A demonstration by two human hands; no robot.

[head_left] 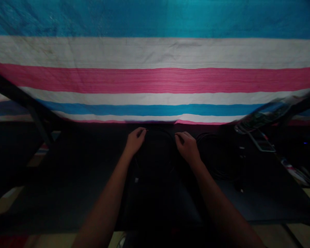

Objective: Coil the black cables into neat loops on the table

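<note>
My left hand (135, 141) and my right hand (187, 148) rest at the far side of a coil of black cable (156, 137) lying on a dark table (67, 179). Each hand has its fingers curled on the top of the loop, and they seem to pinch the cable. The low light hides most of the coil's lower part. A second black cable coil (209, 146) lies just to the right of my right hand, untouched.
A large cloth (155, 81) with blue, white and pink stripes hangs along the table's far side. A blurred circuit board (260, 117) and a pale metal frame (262, 143) sit at the right. Dark frame bars slant at both sides.
</note>
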